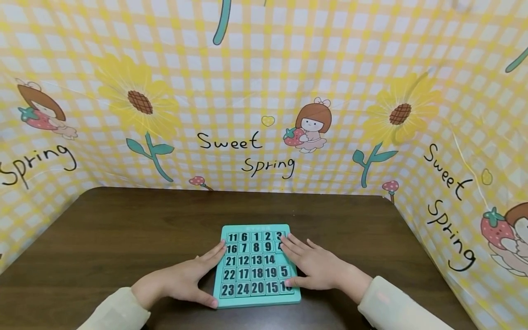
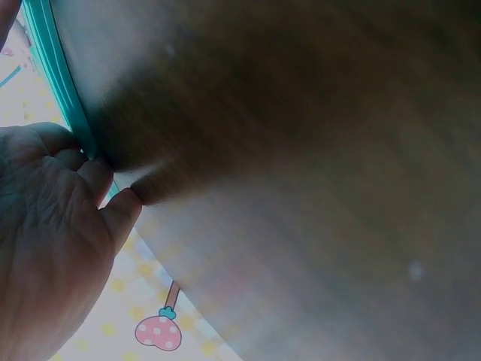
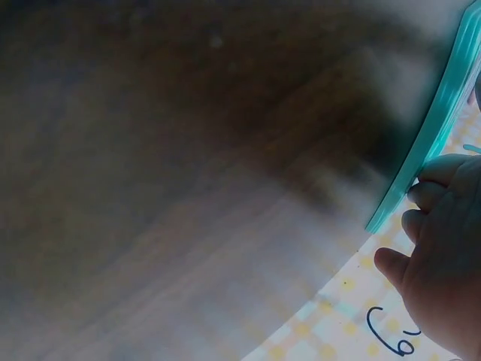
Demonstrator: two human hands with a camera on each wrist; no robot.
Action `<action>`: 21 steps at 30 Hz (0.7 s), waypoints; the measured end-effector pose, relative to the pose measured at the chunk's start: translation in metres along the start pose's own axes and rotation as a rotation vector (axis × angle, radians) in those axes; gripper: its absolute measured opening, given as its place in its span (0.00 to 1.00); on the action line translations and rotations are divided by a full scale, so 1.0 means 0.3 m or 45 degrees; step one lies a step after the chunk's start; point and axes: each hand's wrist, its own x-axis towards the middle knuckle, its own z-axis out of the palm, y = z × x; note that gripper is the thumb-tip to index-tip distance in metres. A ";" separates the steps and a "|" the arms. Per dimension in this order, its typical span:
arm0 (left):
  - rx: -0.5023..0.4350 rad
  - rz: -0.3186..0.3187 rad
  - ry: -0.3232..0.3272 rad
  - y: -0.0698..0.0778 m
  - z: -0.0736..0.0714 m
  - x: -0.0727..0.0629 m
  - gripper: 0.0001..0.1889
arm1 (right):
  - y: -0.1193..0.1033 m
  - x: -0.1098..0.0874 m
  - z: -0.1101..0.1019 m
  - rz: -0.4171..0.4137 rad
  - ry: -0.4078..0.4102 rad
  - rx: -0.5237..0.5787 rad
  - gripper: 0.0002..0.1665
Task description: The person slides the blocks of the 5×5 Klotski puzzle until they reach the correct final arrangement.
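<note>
A turquoise number slide puzzle (image 1: 255,302) lies flat on the brown table, its black-numbered tiles in rows, with one gap at the right end of the middle row. Along its left side, my left hand (image 1: 181,278) touches the edge with extended fingers, the thumb at the near left corner. My right hand (image 1: 317,266) rests over the right edge, fingertips by the 3 and 4 tiles and thumb on the near right tile, partly covering it. In the left wrist view, fingers (image 2: 94,177) meet the puzzle's edge; the right wrist view shows the opposite edge (image 3: 432,135) beside my right fingers.
The dark wooden table (image 1: 156,224) extends around the puzzle. Yellow checked cloth (image 1: 231,82) with flowers, cartoon figures and lettering hangs behind the table and along both sides.
</note>
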 end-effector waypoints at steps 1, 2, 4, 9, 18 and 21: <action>-0.001 -0.003 -0.001 0.000 0.000 0.001 0.64 | 0.001 0.000 0.000 0.005 0.000 -0.001 0.52; -0.003 -0.005 -0.003 0.001 -0.001 0.001 0.64 | 0.003 0.000 0.000 0.008 0.002 -0.001 0.52; -0.003 -0.008 -0.007 0.001 -0.001 0.003 0.63 | 0.005 -0.005 0.000 0.019 -0.003 0.001 0.52; -0.008 -0.006 -0.014 0.001 0.001 0.005 0.63 | -0.003 -0.039 -0.004 0.028 -0.006 0.021 0.52; -0.004 -0.007 -0.009 0.001 0.001 0.003 0.64 | -0.068 -0.136 0.012 -0.082 0.044 -0.019 0.51; -0.005 -0.004 -0.005 0.001 0.002 0.001 0.64 | -0.086 -0.153 0.021 -0.100 0.025 -0.001 0.50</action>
